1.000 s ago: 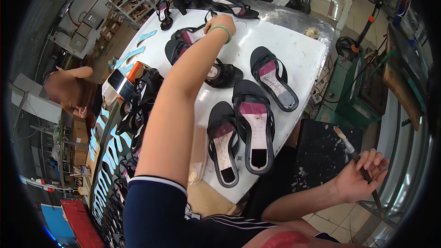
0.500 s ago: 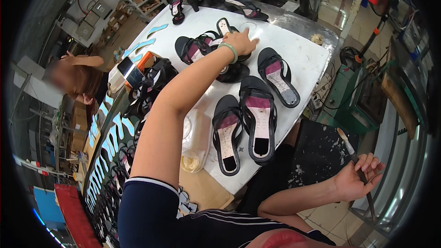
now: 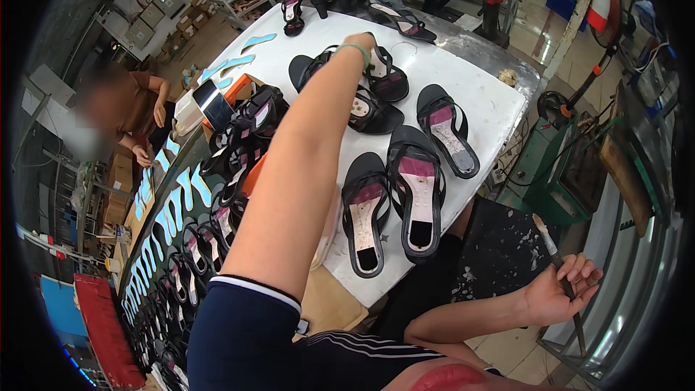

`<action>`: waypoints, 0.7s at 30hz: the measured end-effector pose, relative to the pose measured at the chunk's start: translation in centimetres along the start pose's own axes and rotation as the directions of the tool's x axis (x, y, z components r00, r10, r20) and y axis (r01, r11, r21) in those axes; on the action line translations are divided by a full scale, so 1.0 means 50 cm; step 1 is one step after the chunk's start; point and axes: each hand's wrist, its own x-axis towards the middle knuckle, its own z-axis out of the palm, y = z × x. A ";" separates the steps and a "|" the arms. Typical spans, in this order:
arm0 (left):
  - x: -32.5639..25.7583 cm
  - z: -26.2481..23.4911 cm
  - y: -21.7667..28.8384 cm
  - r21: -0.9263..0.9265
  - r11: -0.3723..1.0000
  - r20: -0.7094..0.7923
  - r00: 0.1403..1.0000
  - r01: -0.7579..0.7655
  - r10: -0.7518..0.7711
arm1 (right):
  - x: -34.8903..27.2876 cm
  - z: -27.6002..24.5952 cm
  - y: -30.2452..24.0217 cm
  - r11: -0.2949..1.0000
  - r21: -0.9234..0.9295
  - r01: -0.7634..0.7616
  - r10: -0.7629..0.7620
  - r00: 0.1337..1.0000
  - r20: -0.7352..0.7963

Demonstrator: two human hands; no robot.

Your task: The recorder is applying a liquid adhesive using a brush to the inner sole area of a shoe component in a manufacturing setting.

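My left hand (image 3: 360,42) reaches to the far middle of the white table (image 3: 478,94), over a group of black strappy sandals (image 3: 387,76). Its fingers are hidden behind the wrist and back of the hand, so what they touch does not show. Closer to me lie a left-hand sandal (image 3: 365,210), a middle sandal (image 3: 418,181) and a right-hand sandal (image 3: 452,137), with pink-and-white insoles; the first two have dark heel squares. Out to the right, past the table, my right hand (image 3: 559,289) is closed round the dark handle of a brush (image 3: 548,242), its pale bristles pointing up.
Many more sandals (image 3: 192,253) and pale blue strips (image 3: 170,217) line the left side. A phone-like device (image 3: 215,106) leans by an orange box. A co-worker (image 3: 130,116) sits at left. Green machinery (image 3: 557,166) stands right; a dark, paint-spotted board (image 3: 499,253) lies below.
My left hand has gone from spread fingers to pointing away, its fingers now out of sight, and my forearm is more upright. The brush stays in my right hand. The co-worker's raised hand has come down.
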 end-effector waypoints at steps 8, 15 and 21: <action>-0.361 -0.281 0.181 -0.993 0.104 0.051 0.996 0.059 -0.076 | -0.035 0.070 -0.012 0.988 0.153 0.003 -0.024 0.990 0.137; -0.698 -0.552 -0.112 -0.824 -0.251 -0.552 0.624 -0.507 0.554 | -0.118 0.154 -0.004 0.881 -0.200 -0.428 0.464 0.704 0.538; -0.875 -0.597 -0.520 -0.794 -0.204 -0.600 0.680 -0.573 0.423 | -0.321 0.230 0.054 0.537 -0.726 -0.429 0.824 0.083 0.560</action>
